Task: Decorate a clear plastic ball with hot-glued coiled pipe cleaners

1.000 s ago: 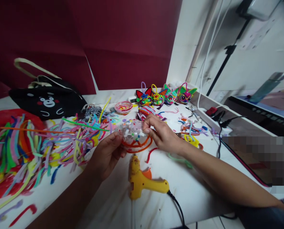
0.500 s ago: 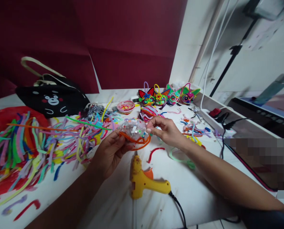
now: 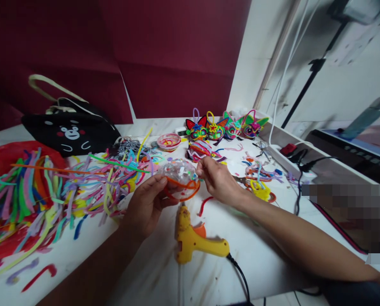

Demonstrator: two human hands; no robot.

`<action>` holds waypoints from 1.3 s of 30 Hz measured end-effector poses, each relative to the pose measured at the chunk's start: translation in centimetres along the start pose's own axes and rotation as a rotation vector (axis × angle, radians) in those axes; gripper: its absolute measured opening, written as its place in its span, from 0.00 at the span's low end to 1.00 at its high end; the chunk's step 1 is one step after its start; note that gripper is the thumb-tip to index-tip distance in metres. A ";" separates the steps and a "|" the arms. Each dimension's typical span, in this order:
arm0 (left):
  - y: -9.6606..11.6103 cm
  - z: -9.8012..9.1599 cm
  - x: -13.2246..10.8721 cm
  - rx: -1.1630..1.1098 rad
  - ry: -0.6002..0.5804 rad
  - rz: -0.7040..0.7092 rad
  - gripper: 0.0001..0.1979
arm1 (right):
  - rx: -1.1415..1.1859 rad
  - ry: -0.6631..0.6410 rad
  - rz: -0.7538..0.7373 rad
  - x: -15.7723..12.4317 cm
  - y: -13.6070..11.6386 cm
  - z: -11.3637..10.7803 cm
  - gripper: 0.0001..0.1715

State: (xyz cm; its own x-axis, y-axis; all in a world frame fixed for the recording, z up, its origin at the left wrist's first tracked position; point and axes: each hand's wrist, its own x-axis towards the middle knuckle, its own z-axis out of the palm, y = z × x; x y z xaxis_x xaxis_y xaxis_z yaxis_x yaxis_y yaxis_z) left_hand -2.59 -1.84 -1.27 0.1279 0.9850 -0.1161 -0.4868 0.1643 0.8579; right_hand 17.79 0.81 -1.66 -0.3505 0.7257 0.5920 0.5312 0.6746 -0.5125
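Observation:
My left hand (image 3: 148, 206) grips the left side of a clear plastic dome (image 3: 176, 171) with small coloured specks. An orange pipe cleaner (image 3: 186, 198) loops around the dome's lower rim. At the right edge of the dome, the fingers of my right hand (image 3: 220, 180) are pinched together; whatever is between them is hidden. Just below the dome a yellow hot glue gun (image 3: 186, 238) lies on the white table, its nozzle toward the dome. A short red pipe cleaner (image 3: 204, 205) lies partly beneath my right hand.
Loose pipe cleaners (image 3: 81, 187) cover the left side, near a black bag (image 3: 71, 134). Several colourful cat-eared ornaments (image 3: 215, 129) stand at the back, beside a pink coiled bowl (image 3: 168, 142). Scissors and yellow clippings (image 3: 260, 190) lie right; a power strip (image 3: 287, 163) runs along the wall.
The dome has tilted slightly, showing more of the orange rim loop. My right hand has turned a little and its fingers are bent closer at the dome's edge.

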 end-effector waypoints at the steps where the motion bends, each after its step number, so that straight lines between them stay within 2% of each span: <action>1: 0.0 0.1 0.0 -0.013 0.020 -0.007 0.01 | -0.027 0.011 -0.002 -0.1 0.0 0.2 0.09; 5: 0.1 0.7 -0.2 -0.032 0.083 -0.030 0.06 | -0.150 0.045 -0.010 -0.6 -0.3 0.8 0.09; 8: 0.3 0.8 -0.2 -0.066 0.141 -0.070 0.09 | -0.113 0.075 0.008 -0.6 -0.6 0.9 0.08; 13: 1.3 0.4 0.5 -0.192 0.278 -0.105 0.15 | 0.139 0.154 0.234 0.1 0.1 0.0 0.05; 16: 1.9 0.3 0.9 -0.297 0.287 -0.103 0.15 | 0.350 0.105 0.354 0.3 1.1 -0.2 0.06; 18: 2.2 0.3 1.0 -0.357 0.287 -0.111 0.15 | 0.438 0.066 0.389 0.3 1.7 0.0 0.03; 24: 2.1 -0.3 1.5 -0.467 0.273 -0.139 0.13 | 0.381 0.026 0.516 0.6 2.7 -0.1 0.10; 27: 1.9 -0.4 1.6 -0.470 0.304 -0.149 0.14 | 0.400 -0.002 0.540 0.8 2.1 -0.6 0.08; 31: 1.8 -0.1 1.6 -0.447 0.323 -0.155 0.15 | 0.582 -0.099 0.508 0.8 0.4 -0.8 0.19; 34: 1.6 0.2 1.5 -0.406 0.322 -0.170 0.15 | 0.692 -0.100 0.466 0.7 -0.4 -0.4 0.25; 39: 1.5 -0.1 1.4 -0.316 0.295 -0.191 0.15 | 0.760 -0.155 0.511 0.8 -0.7 -0.4 0.27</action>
State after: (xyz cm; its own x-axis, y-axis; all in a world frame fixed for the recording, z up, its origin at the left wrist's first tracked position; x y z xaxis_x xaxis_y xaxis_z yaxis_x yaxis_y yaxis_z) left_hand -3.20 -0.19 -0.22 0.0122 0.9010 -0.4337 -0.7237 0.3073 0.6180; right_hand 17.47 0.84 -0.59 -0.3412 0.9323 0.1201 0.0209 0.1353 -0.9906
